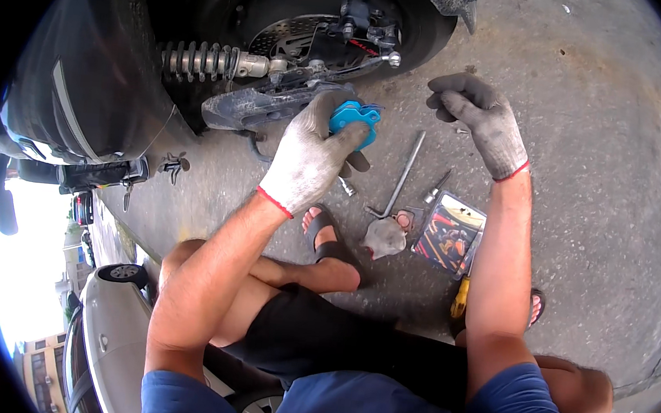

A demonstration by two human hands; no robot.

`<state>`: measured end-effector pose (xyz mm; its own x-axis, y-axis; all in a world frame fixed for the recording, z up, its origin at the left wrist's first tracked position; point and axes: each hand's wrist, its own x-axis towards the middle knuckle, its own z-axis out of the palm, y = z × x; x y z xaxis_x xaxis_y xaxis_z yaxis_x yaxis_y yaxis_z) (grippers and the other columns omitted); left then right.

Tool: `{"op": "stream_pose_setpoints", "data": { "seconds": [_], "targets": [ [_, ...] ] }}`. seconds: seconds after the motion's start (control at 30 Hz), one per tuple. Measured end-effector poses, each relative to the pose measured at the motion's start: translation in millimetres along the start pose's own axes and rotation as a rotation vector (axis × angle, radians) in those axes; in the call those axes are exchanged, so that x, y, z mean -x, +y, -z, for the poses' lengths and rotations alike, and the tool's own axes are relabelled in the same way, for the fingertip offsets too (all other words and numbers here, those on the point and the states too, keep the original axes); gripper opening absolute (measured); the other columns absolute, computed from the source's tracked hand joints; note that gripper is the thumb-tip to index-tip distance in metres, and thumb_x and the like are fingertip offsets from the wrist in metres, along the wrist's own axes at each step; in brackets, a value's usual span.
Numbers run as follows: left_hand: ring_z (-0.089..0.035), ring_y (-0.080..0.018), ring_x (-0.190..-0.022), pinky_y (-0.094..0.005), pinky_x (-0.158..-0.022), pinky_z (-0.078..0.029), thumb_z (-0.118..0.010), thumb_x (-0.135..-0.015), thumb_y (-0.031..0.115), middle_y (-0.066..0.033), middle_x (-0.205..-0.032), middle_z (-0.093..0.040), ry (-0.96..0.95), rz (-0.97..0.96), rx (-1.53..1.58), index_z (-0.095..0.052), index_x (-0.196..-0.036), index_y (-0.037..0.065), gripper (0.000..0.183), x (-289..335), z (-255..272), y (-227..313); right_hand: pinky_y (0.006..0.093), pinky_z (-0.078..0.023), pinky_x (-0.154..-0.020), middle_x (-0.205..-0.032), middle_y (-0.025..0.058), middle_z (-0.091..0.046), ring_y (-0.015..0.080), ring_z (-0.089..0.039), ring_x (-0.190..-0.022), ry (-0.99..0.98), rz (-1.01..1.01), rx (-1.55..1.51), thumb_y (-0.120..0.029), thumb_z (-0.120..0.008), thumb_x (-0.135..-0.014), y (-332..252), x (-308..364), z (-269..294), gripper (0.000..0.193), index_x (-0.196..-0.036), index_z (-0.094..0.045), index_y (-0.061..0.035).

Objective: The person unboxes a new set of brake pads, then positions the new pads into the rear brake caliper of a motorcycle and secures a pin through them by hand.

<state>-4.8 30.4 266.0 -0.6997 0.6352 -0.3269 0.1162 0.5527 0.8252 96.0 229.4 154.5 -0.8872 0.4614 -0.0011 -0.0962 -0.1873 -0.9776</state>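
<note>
My left hand (307,153), in a grey-white work glove with a red cuff, is closed on blue brake pads (356,120). They are held up in front of the wheel's swingarm (253,105), with the thumb over their face. My right hand (484,118), gloved the same way, hangs over the ground to the right. Its fingers are curled in toward the thumb; whatever may be between them is hidden. Beyond the pads are the wheel's brake disc (290,38) and a brake caliper (362,20).
Below my hands lie a long-handled wrench (404,177), a socket piece (346,186), a small pointed tool (437,186), a blister package (450,231), a crumpled pale glove or rag (384,238) and a yellow-handled tool (460,298). A spring shock absorber (213,62) and parked car (111,329) are leftward.
</note>
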Motion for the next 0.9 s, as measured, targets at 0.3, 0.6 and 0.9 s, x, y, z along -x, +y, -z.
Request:
{"op": "stream_pose_setpoints", "data": {
  "seconds": [0.3,0.6,0.9],
  "targets": [
    [-0.065,-0.0119,-0.069,-0.0223,-0.056,-0.049,-0.063,-0.093,0.020,-0.0064,-0.095,-0.062,-0.146,0.056,-0.059,-0.049,-0.128,-0.001,0.043,9,31,29,0.0373,-0.053,-0.085,-0.099,0.0120,-0.072,0.0282,-0.069,-0.093,-0.353,-0.155,0.785,-0.020,-0.062,-0.086,92,0,-47,0.025,-0.106,-0.069,-0.0088],
    [-0.063,-0.0121,-0.069,-0.0239,-0.058,-0.051,-0.063,-0.091,0.018,-0.0063,-0.094,-0.062,-0.403,0.066,-0.083,-0.051,-0.124,0.001,0.039,-48,40,17,0.0442,-0.054,-0.080,-0.100,0.0189,-0.068,0.0333,-0.068,-0.093,-0.317,-0.375,1.187,-0.020,-0.068,-0.075,172,86,-94,0.045,-0.116,-0.061,-0.0037],
    [-0.067,-0.0160,-0.076,-0.0268,-0.060,-0.052,-0.061,-0.093,0.018,-0.0073,-0.100,-0.060,-0.590,0.018,-0.051,-0.049,-0.123,0.001,0.037,-64,37,-5,0.0411,-0.052,-0.077,-0.101,0.0145,-0.063,0.0277,-0.067,-0.092,-0.033,-0.436,1.429,-0.018,-0.053,-0.086,203,118,-122,0.024,-0.105,-0.063,-0.0081]
  ]
}}
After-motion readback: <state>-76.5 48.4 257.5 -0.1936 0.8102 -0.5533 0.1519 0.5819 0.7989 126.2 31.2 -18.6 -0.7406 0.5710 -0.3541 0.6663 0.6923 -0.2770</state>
